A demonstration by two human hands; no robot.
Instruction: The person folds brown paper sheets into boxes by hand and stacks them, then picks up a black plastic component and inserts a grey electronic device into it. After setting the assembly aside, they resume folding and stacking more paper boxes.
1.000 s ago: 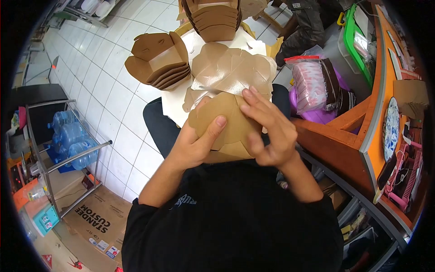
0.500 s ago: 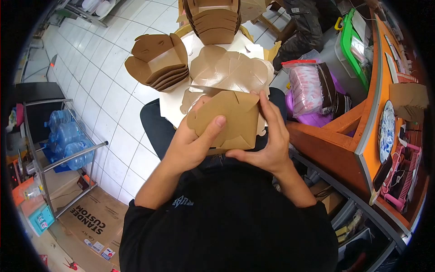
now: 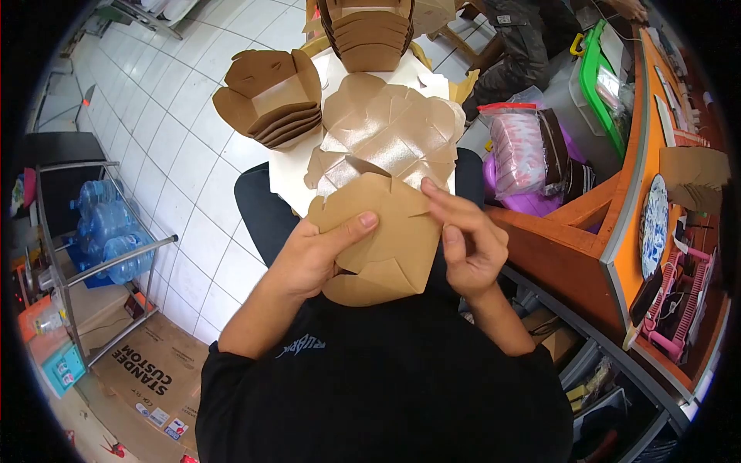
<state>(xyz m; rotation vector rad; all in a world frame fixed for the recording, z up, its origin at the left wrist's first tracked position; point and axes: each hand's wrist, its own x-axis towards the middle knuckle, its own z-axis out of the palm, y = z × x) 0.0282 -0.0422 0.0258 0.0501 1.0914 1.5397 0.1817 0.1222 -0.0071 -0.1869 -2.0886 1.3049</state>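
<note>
A brown kraft paper food box (image 3: 384, 231), partly folded, is held up in front of my chest. My left hand (image 3: 310, 253) grips its left side, with the thumb pressed flat on the outer face and the other fingers hidden behind. Beside the box's right edge is my right hand (image 3: 475, 251), its fingers loosely bent and apart, fingertips close to the upper corner slit. Flat, unfolded box blanks (image 3: 390, 123) with a glossy side up lie just beyond. Nested folded boxes (image 3: 287, 116) stand at the left, and a taller nested stack (image 3: 367, 46) rises at the back.
To the right runs an orange wooden desk (image 3: 556, 266), with a packed plastic bag (image 3: 515, 150) and a green-lidded bin (image 3: 590, 92) behind it. Another person's leg (image 3: 517, 46) shows at the back. Blue water bottles (image 3: 112, 231) sit in a metal rack on the left, near a cardboard carton (image 3: 150, 378).
The box has come down toward my chest and tilted, with its lower flap now folding outward. My right hand has moved off its bottom edge, and its fingers have bent.
</note>
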